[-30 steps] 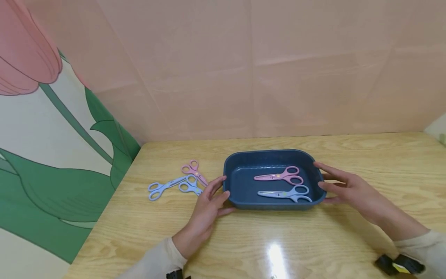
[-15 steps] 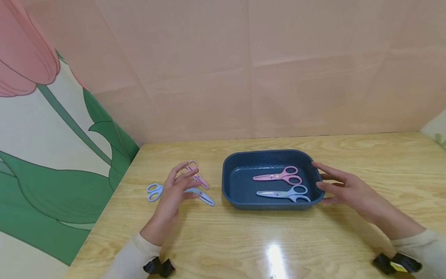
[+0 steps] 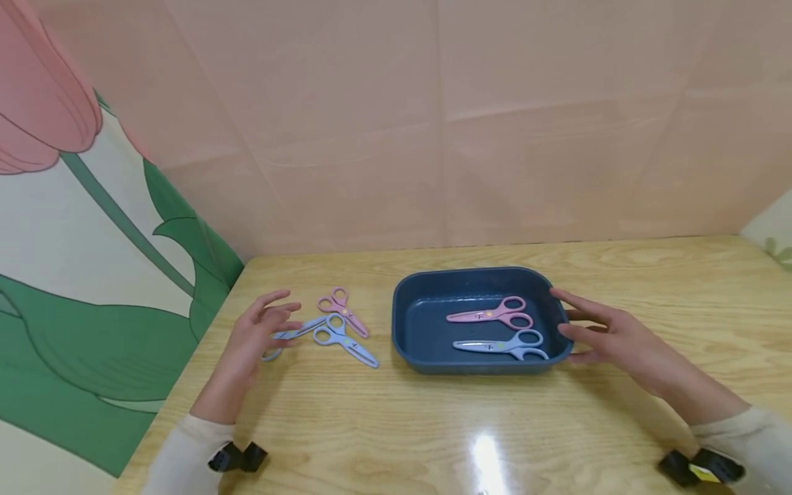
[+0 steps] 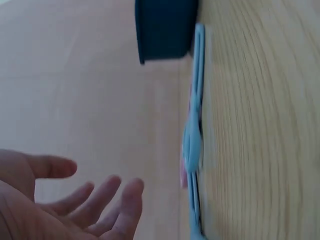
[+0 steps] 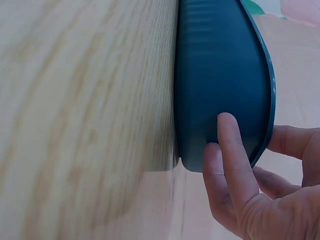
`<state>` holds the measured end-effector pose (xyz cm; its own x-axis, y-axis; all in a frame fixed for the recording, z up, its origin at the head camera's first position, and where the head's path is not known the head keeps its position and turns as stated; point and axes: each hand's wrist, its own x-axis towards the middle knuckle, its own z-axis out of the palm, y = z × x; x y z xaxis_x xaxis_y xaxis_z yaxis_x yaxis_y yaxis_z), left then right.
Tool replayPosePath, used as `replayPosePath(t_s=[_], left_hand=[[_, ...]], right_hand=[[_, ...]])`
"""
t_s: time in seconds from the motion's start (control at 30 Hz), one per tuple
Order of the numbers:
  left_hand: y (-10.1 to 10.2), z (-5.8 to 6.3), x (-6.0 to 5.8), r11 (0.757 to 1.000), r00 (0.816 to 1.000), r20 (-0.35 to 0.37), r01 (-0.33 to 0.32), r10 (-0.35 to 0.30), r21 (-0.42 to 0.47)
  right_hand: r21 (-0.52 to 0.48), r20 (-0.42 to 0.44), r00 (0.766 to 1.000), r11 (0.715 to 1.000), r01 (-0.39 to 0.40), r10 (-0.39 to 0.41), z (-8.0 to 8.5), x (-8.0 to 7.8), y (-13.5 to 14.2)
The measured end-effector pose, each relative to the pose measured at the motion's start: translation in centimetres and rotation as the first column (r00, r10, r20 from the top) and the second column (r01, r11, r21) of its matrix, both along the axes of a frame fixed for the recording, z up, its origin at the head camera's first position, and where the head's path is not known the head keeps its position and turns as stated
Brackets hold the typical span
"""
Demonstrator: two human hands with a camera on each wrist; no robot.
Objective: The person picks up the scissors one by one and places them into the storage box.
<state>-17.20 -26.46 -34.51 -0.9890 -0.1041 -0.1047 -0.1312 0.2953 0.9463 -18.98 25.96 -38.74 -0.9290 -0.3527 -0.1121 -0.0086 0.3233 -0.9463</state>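
Lately, I saw that the left grip (image 3: 252, 337) had come off the box (image 3: 421, 330), relaxed and empty near the blue scissors (image 3: 343, 339); only the right grip (image 3: 609, 337) pinched the box.

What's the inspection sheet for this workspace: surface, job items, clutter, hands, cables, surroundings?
Surface: pale wood-grain tabletop; glare patch on the near side.
Job items: dark-blue, rounded-rectangular, plastic-looking tray holding pink scissors and light-blue scissors; to its left, a second pink pair, a fully visible light-blue pair and a part-hidden light-blue pair.
Clutter: nothing seen.
Hands: left hand raised by the part-hidden pair, fingers relaxed, holding nothing; right hand grips the tray's right end.
Cables: nothing seen.
Surroundings: pink backdrop behind; tulip-print panel at left.
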Motion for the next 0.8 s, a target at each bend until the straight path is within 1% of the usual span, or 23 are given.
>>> replayPosePath(t_s=[0.07, 0.17, 0.23, 0.33, 0.43, 0.5, 0.6, 0.67, 0.7, 0.73, 0.8], left_hand=[[-0.6, -0.1, -0.2, 0.996, 0.999, 0.008, 0.038, -0.037, -0.085], [-1.4, -0.4, -0.4, 0.975, 0.995, 0.031, 0.094, -0.09, -0.2], [-2.0, -0.7, -0.6, 0.956, 0.992, 0.039, 0.129, -0.123, -0.265], [-2.7, -1.1, -0.7, 0.909, 0.986, 0.01, 0.155, -0.164, -0.387], [-3.3, -1.4, -0.9, 0.84, 0.981, -0.029, 0.148, -0.191, -0.521], [-3.7, -1.5, -0.9, 0.783, 0.979, -0.025, 0.147, -0.203, -0.604], [-4.2, -1.7, -1.0, 0.672, 0.975, 0.03, 0.173, -0.219, -0.72], [-4.5, -1.9, -1.0, 0.588, 0.972, 0.07, 0.191, -0.222, -0.786], [-4.5, -1.9, -1.0, 0.551, 0.972, 0.085, 0.196, -0.221, -0.811], [-4.6, -1.8, -1.0, 0.525, 0.973, 0.094, 0.195, -0.213, -0.828], [-4.6, -1.8, -1.0, 0.494, 0.978, 0.089, 0.174, -0.191, -0.852]], right_hand=[[0.0, 0.001, 1.0, 1.0, -0.001, 0.001, 0.0, 0.0, 0.0], [-0.002, 0.0, 1.0, 1.0, -0.004, 0.004, 0.1, 0.0, 0.0], [0.0, -0.005, 1.0, 1.0, -0.007, 0.007, 0.1, 0.1, 0.0], [-0.002, -0.01, 1.0, 1.0, -0.01, 0.01, 0.2, 0.1, -0.1], [-0.004, -0.013, 1.0, 1.0, -0.012, 0.012, 0.2, 0.2, -0.1], [-0.006, -0.014, 1.0, 1.0, -0.014, 0.014, 0.2, 0.2, -0.1], [-0.01, -0.013, 1.0, 1.0, -0.016, 0.016, 0.2, 0.2, -0.1], [-0.009, -0.011, 1.0, 1.0, -0.017, 0.016, 0.2, 0.2, -0.1], [-0.01, -0.009, 1.0, 1.0, -0.016, 0.016, 0.2, 0.2, -0.1], [-0.01, -0.008, 1.0, 1.0, -0.016, 0.016, 0.2, 0.2, -0.1], [-0.008, -0.007, 1.0, 1.0, -0.014, 0.013, 0.2, 0.2, -0.1]])
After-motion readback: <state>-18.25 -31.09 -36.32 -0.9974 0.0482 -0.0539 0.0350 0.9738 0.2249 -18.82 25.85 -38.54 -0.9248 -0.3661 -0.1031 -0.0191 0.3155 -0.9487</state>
